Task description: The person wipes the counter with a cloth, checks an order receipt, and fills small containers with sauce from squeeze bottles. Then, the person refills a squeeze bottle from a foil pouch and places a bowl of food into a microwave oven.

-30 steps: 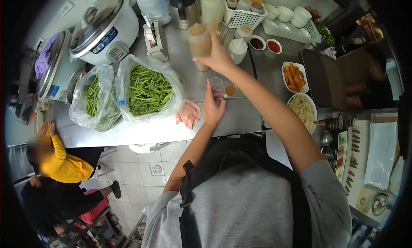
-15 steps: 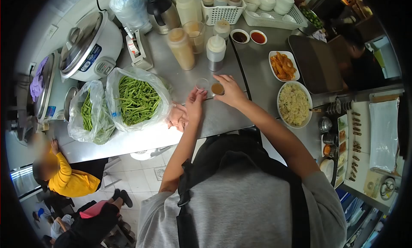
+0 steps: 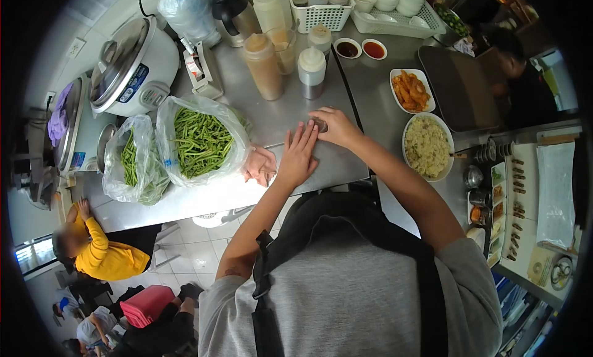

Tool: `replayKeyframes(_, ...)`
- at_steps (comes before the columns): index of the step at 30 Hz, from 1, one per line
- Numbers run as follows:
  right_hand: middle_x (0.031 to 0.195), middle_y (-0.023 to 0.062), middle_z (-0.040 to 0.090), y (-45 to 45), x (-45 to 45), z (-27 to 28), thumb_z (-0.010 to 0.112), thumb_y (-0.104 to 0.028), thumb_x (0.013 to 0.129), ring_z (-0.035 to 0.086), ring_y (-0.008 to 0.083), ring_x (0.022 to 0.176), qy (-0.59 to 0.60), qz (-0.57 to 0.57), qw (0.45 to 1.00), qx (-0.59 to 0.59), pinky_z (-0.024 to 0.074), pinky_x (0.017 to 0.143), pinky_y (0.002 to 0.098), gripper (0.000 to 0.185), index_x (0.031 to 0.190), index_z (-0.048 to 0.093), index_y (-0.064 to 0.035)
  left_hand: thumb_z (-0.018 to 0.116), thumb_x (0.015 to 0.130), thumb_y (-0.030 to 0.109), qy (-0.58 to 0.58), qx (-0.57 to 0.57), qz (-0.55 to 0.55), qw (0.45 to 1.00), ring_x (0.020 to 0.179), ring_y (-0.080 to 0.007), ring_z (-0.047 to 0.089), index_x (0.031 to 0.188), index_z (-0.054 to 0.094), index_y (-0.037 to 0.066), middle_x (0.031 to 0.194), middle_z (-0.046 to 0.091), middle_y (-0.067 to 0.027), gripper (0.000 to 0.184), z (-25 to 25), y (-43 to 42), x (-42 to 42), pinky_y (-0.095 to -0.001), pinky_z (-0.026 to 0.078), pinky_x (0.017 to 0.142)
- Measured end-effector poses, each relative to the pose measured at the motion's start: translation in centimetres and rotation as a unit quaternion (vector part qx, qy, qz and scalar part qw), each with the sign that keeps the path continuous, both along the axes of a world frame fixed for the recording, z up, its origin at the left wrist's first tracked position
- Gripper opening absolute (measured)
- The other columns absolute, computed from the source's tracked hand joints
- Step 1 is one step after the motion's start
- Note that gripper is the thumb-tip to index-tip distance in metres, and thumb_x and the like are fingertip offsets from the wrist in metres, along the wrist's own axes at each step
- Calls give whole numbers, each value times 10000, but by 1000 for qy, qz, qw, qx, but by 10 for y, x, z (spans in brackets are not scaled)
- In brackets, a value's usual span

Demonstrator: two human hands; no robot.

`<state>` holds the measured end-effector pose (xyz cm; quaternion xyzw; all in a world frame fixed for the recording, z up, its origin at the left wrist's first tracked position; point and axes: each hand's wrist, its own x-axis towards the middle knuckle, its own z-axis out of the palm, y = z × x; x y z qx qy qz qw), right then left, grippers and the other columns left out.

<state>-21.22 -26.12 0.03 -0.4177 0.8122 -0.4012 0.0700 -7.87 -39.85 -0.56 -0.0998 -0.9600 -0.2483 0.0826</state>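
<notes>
On the steel counter, my right hand (image 3: 338, 128) is closed around a small clear sauce cup (image 3: 320, 125) with brown sauce in it, mostly hidden by fingers. My left hand (image 3: 299, 156) lies with its fingers stretched out, the fingertips touching the top of that cup. I cannot make out its lid clearly. Just beyond the hands stand a white-topped squeeze bottle (image 3: 311, 73) and a bottle of tan sauce (image 3: 263, 68). To the left of my left hand lies a crumpled pinkish cloth (image 3: 260, 166).
Bags of green beans (image 3: 201, 138) sit at left, near a rice cooker (image 3: 133, 67). At right are a bowl of fried rice (image 3: 427, 147), a dish of orange fried food (image 3: 410, 90) and a dark tray (image 3: 457, 82). Two sauce dishes (image 3: 374, 49) stand behind. A person in yellow (image 3: 114, 255) is at left.
My left hand, which held a clear lid beside the cup, has moved right and flattened over the cup's top. My right hand has shifted slightly right and down with the cup.
</notes>
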Motion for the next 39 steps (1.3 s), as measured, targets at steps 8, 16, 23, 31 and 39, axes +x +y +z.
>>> replayKeyframes(8,944,191,667,-4,-44,-12,769,-272,615,641,306,875,-52,141,978,143,497,823,398,486,1024,671,-29,630,689,114,-117,-91,41,988,1277,-285,393,1407,341,94,1504,286,-48,774,25,9,-7,-589,165,1092)
replayKeyframes(16,733,96,682,-43,-54,45,742,-73,674,660,224,637,-243,-54,886,392,533,550,339,174,846,718,-81,627,616,166,-69,-151,70,984,812,-279,613,1191,588,93,1180,624,-87,581,25,28,-35,-425,342,877)
replayKeyframes(23,897,97,698,85,-1,29,719,-223,790,654,174,809,-221,-127,962,-97,512,747,327,308,1057,667,-78,631,641,168,-103,-187,52,976,816,-276,601,1194,589,111,981,665,-110,558,44,14,-42,-408,349,849)
replayKeyframes(31,958,124,685,436,-27,103,662,-232,807,655,292,867,121,-652,741,101,521,759,383,219,978,699,-101,610,687,117,-27,-264,49,963,977,-266,529,1207,573,105,1128,570,-85,522,20,31,-48,-415,367,860)
replayKeyframes(39,934,148,671,504,-16,59,706,-165,729,625,333,904,134,-616,735,249,488,838,420,205,921,710,-91,607,693,111,20,-222,92,971,1065,-304,499,1214,548,27,1220,527,-130,531,14,20,-43,-434,362,920)
